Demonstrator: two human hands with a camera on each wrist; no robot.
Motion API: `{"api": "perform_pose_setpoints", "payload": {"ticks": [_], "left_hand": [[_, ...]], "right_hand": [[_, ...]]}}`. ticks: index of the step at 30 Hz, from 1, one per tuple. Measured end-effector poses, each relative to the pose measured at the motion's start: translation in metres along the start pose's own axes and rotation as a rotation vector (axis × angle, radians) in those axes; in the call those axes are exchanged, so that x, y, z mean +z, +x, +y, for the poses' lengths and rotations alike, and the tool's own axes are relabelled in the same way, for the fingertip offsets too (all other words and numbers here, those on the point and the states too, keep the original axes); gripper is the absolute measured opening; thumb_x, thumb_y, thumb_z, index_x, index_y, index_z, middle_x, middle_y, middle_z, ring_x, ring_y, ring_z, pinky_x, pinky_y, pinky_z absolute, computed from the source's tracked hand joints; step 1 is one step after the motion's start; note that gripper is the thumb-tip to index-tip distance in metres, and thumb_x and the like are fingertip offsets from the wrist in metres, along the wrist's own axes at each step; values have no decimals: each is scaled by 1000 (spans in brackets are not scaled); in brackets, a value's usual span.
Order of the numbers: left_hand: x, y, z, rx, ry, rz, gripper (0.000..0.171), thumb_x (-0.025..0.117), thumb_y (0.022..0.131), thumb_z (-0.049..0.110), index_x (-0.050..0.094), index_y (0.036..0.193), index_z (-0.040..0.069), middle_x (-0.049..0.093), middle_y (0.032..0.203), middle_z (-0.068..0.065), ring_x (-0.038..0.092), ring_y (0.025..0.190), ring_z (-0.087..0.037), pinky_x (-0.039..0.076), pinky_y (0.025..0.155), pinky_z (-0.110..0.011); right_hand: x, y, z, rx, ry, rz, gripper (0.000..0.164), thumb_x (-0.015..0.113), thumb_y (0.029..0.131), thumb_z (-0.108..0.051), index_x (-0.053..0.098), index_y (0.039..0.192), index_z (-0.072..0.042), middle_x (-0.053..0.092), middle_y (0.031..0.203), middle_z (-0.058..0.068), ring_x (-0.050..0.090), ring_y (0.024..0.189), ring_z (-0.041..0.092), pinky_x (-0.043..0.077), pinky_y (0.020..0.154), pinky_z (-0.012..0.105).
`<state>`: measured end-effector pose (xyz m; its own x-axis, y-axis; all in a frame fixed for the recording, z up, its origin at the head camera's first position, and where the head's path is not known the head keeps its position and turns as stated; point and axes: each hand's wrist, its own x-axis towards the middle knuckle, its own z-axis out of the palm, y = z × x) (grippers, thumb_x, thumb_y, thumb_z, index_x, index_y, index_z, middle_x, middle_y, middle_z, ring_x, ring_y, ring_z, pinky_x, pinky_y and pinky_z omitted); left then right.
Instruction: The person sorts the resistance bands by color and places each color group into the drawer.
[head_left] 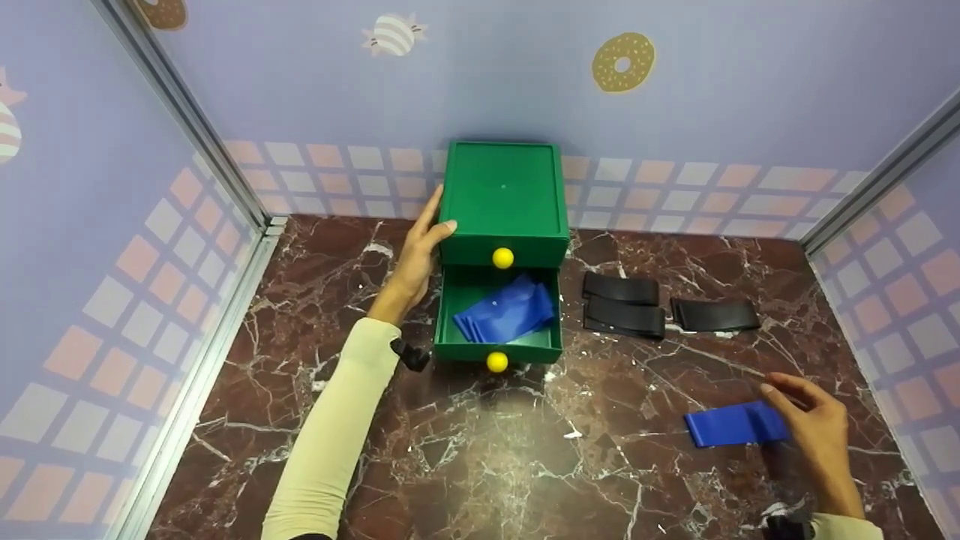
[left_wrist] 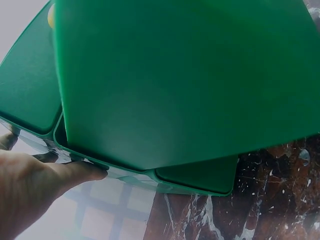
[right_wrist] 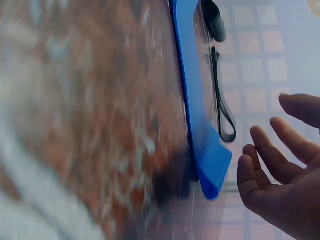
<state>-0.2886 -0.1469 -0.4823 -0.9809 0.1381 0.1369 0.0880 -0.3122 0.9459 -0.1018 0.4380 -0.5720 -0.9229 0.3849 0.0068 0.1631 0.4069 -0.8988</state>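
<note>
A green drawer cabinet [head_left: 504, 187] with yellow knobs stands against the back wall. Its drawer [head_left: 450, 346] below the top one is pulled out, with blue flat bands [head_left: 506, 311] lying inside. My left hand [head_left: 417, 259] rests along the cabinet's left side, index finger straight and thumb at the top edge; in the left wrist view the thumb [left_wrist: 82, 171] lies by the side edge. At the right, my right hand [head_left: 814, 420] hovers over one end of a blue looped resistance band [head_left: 724, 425], fingers loosely bent. The right wrist view shows that hand [right_wrist: 280, 175] holding nothing, beside the band.
Several black looped bands [head_left: 716, 315] lie on the dark marbled tabletop [head_left: 495, 465] right of the cabinet. Patterned walls [head_left: 322, 90] with metal corner strips [head_left: 202, 127] enclose the table at the back, left and right.
</note>
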Motion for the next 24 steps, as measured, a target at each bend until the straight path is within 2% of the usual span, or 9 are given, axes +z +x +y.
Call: {"api": "perform_pose_setpoints", "payload": {"ticks": [6, 8, 10, 13, 14, 17, 21, 22, 24], "left_hand": [[0, 0, -1, 2, 32, -2, 79, 62, 107, 25, 25, 177, 31, 16, 185, -3, 35, 160, -25, 35, 127, -44], [0, 0, -1, 5, 30, -6, 80, 62, 107, 25, 25, 177, 31, 16, 185, -3, 34, 160, -25, 34, 128, -44], [0, 0, -1, 9, 22, -8, 79, 62, 107, 24, 26, 177, 30, 16, 184, -3, 35, 160, -26, 35, 127, -44], [0, 0, -2, 13, 14, -10, 79, 61, 108, 23, 26, 178, 29, 17, 184, -4, 37, 159, -27, 37, 126, -44], [0, 0, -2, 12, 14, -11, 78, 61, 108, 23, 26, 178, 28, 17, 184, -4, 37, 159, -27, 38, 126, -44], [0, 0, -1, 8, 12, -7, 79, 61, 108, 22, 25, 178, 28, 17, 184, -4, 38, 158, -27, 39, 125, -44], [0, 0, -1, 5, 13, -2, 79, 61, 108, 22, 25, 178, 28, 16, 184, -4, 38, 158, -28, 39, 125, -45], [0, 0, -1, 5, 16, -3, 79, 60, 108, 22, 25, 178, 27, 16, 184, -4, 37, 159, -28, 38, 126, -45], [0, 0, -1, 7, 22, -7, 78, 60, 109, 22, 25, 178, 27, 16, 184, -4, 36, 159, -27, 36, 127, -45]], "right_hand": [[-15, -3, 9, -55, -163, -67, 50, 85, 100, -21, 70, 138, 8, 70, 108, -31, 63, 97, -18, 49, 83, 5], [-17, -4, 12, -76, -231, -88, 52, 86, 99, -23, 71, 138, 8, 75, 111, -21, 61, 96, -18, 48, 81, 5], [-19, -6, 15, -86, -292, -110, 52, 86, 100, -25, 71, 138, 8, 80, 115, -2, 58, 93, -18, 46, 81, 6], [-20, -6, 17, -85, -387, -128, 52, 86, 100, -27, 72, 136, 7, 78, 117, 23, 54, 85, -18, 44, 77, 9], [-20, -6, 18, -80, -417, -130, 52, 85, 100, -27, 72, 135, 8, 78, 117, 26, 53, 84, -18, 43, 76, 11], [-20, -4, 17, -66, -488, -147, 51, 85, 100, -25, 71, 135, 9, 77, 117, 29, 57, 83, -11, 47, 76, 19], [-18, 0, 15, -59, -519, -178, 43, 82, 100, -16, 72, 132, 12, 77, 113, 29, 67, 88, 10, 54, 81, 36], [-17, 1, 14, -63, -518, -180, 40, 82, 100, -14, 73, 129, 12, 78, 110, 28, 67, 87, 12, 54, 81, 36], [-15, 3, 12, -69, -507, -175, 33, 82, 99, -11, 76, 123, 11, 79, 104, 24, 65, 83, 6, 50, 79, 30]]}}
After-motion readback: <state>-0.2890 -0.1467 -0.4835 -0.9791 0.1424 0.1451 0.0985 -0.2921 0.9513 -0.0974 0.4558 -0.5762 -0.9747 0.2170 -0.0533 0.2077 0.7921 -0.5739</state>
